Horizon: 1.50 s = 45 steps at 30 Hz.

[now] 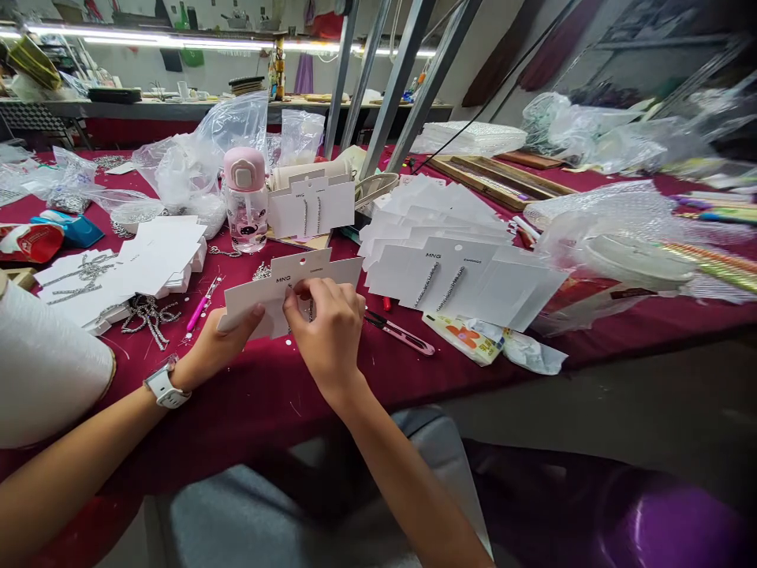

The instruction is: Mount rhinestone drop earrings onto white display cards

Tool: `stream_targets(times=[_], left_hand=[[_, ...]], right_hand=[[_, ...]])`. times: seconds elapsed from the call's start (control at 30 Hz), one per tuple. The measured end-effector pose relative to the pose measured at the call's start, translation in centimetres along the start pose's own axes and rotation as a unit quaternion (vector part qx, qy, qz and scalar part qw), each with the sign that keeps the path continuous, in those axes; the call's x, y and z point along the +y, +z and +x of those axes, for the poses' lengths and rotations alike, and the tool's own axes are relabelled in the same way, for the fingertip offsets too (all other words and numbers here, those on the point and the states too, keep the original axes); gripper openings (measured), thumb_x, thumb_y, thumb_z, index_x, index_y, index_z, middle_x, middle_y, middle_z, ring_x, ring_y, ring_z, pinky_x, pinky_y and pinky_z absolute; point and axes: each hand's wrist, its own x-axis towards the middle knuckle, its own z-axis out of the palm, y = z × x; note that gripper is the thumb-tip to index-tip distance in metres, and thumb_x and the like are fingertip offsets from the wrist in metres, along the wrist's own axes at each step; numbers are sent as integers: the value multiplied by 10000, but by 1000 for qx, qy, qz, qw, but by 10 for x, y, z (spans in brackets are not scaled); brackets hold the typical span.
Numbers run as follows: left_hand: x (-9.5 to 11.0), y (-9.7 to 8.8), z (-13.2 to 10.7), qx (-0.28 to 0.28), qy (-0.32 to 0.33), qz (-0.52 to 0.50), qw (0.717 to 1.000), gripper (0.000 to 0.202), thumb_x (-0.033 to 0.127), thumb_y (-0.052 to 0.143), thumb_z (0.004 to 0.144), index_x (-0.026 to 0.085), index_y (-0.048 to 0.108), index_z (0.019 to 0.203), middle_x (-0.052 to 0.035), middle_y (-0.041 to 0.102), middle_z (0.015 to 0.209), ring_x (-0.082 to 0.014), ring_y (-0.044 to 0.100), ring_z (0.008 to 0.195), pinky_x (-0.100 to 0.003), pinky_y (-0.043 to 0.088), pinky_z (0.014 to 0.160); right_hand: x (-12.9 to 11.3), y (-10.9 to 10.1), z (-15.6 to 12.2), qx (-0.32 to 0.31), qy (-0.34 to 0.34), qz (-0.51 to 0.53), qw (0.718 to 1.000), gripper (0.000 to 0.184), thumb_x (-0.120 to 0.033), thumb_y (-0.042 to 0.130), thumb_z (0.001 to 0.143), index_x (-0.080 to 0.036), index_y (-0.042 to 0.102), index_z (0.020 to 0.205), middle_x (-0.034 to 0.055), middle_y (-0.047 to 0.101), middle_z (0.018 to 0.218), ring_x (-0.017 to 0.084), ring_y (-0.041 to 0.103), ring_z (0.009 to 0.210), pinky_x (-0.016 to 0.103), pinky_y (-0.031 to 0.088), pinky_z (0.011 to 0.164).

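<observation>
A near table (254,402) is draped in dark red cloth (620,331), with grey metal uprights (405,71) slanting up at its far side. Beyond, a long bench (171,108) runs along a pale far wall (242,61), under a bright white strip light (147,38) reaching in from the left. Dark red fabric (502,55) hangs at far right; a dim grey floor (591,410) shows at near right

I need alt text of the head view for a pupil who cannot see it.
A person's left hand holds a white card printed MNG while the right hand works at its front, above a maroon cloth. Fanned white cards lie to the right, silvery chains to the left, and a pink-lidded bottle stands behind.
</observation>
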Motion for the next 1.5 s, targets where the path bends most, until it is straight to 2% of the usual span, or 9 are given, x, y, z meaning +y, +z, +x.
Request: stream_targets(times=[0.2, 0.33, 0.53, 0.63, 0.8, 0.93, 1.17, 1.37, 1.5], left_hand=[[-2, 0, 2, -3, -28, -54, 998, 420, 519, 481, 800, 129, 605, 896, -62, 659, 813, -146, 600, 705, -218, 499, 584], [-7, 2, 2, -4, -39, -75, 996, 435, 534, 502, 779, 130, 617, 891, -69, 665, 822, -159, 614, 723, -226, 514, 592], [-5, 3, 3, -4, -67, -93, 993, 455, 557, 529, 749, 140, 623, 904, -75, 672, 857, -172, 628, 754, -255, 533, 642], [0, 3, 5, 12, -89, -121, 989, 477, 577, 544, 724, 143, 626, 905, -83, 670, 901, -183, 628, 807, -270, 537, 683], [6, 4, 7, 40, -112, -147, 982, 515, 603, 589, 660, 131, 629, 862, -89, 668, 886, -192, 620, 799, -292, 537, 700], [6, 5, 5, 34, -114, -159, 980, 501, 589, 592, 667, 138, 629, 882, -74, 670, 888, -175, 616, 796, -269, 529, 704], [8, 5, 3, 25, -118, -174, 977, 438, 550, 581, 707, 159, 633, 899, -55, 672, 916, -161, 610, 835, -239, 506, 736], [7, 5, 5, 50, -140, -181, 972, 457, 564, 620, 657, 150, 638, 849, -54, 668, 863, -147, 597, 772, -233, 498, 695], [1, 2, 11, 110, -164, -218, 956, 464, 535, 676, 611, 160, 640, 881, -44, 661, 901, -129, 590, 795, -213, 489, 708]], right_hand=[[18, -10, 0, 40, 50, 48, 997, 49, -260, 477, 789, -225, 507, 773, 6, 607, 704, 179, 511, 659, 325, 365, 683], [21, -8, 3, 34, 62, 55, 996, 64, -283, 495, 782, -221, 512, 791, 10, 619, 722, 183, 529, 678, 328, 370, 695], [19, -6, 4, 36, 52, 55, 996, 71, -261, 494, 790, -217, 518, 740, -1, 607, 677, 167, 530, 642, 318, 365, 693], [16, -8, -5, 52, 19, 27, 998, 100, -259, 462, 815, -228, 521, 741, 4, 587, 638, 170, 509, 619, 317, 362, 669], [4, -2, -26, 27, -38, -12, 999, 70, -261, 502, 816, -220, 558, 820, -2, 619, 639, 173, 505, 601, 314, 351, 645], [-3, 7, -32, 30, -26, -4, 999, 20, -210, 551, 791, -200, 566, 781, -30, 633, 637, 140, 508, 582, 287, 346, 655], [-2, 9, -32, 25, -10, -3, 1000, 55, -217, 567, 785, -181, 574, 744, -47, 603, 592, 104, 494, 559, 255, 326, 682], [-3, 4, -33, 18, -2, 14, 1000, 55, -213, 574, 782, -174, 575, 744, -49, 581, 573, 99, 502, 558, 257, 328, 709], [1, -5, -36, 28, -5, 33, 999, 49, -210, 572, 782, -178, 575, 745, -45, 570, 575, 96, 487, 554, 257, 338, 701]])
